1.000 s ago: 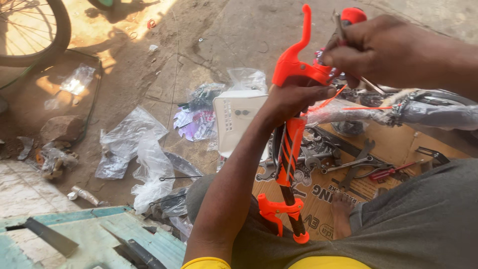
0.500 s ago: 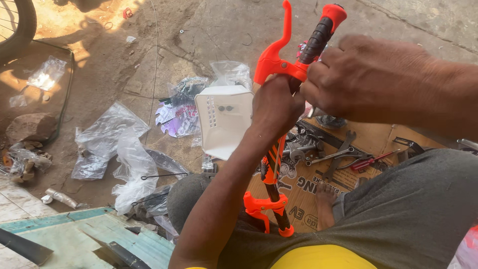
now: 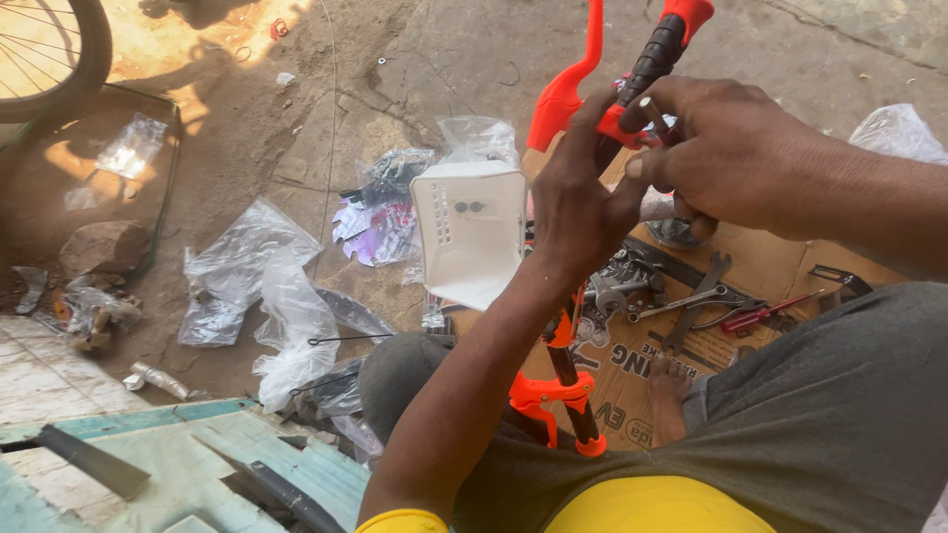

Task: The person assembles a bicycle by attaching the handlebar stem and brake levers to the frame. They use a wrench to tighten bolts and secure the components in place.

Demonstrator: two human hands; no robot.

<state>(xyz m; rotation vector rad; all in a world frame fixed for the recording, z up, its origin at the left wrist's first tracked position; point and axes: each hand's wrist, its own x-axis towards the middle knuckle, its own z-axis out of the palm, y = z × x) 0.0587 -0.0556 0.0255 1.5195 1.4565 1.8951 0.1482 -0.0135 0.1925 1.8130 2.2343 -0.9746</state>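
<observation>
I see my left hand [image 3: 578, 202] clenched around the orange bicycle handlebar [image 3: 565, 94], its grip closed on the bar just below the black handle sleeve [image 3: 654, 54] with its orange end cap. The handlebar stands nearly upright in front of me, its lower stem with an orange clamp [image 3: 548, 390] resting down between my knees, just above the cardboard sheet [image 3: 770, 271].

My right hand [image 3: 731, 158] comes in from the right of the handlebar, its grip pinched on a thin metal tool [image 3: 652, 107] whose tip touches the bar at the orange fitting beside the sleeve. I cannot tell what kind of tool it is.

Right of the handlebar's stem, on the cardboard, lie several spanners [image 3: 696, 296] and a red-handled screwdriver [image 3: 760, 316], close together. My bare foot [image 3: 671, 395] rests on the cardboard just below them.

Left of the handlebar, touching the cardboard's edge, sits a white plastic basket [image 3: 469, 237]. Further left, clear plastic bags [image 3: 257, 286] lie crumpled on the dirt ground. Far to the upper left of the handlebar, part of a bicycle wheel [image 3: 59, 59] shows.
</observation>
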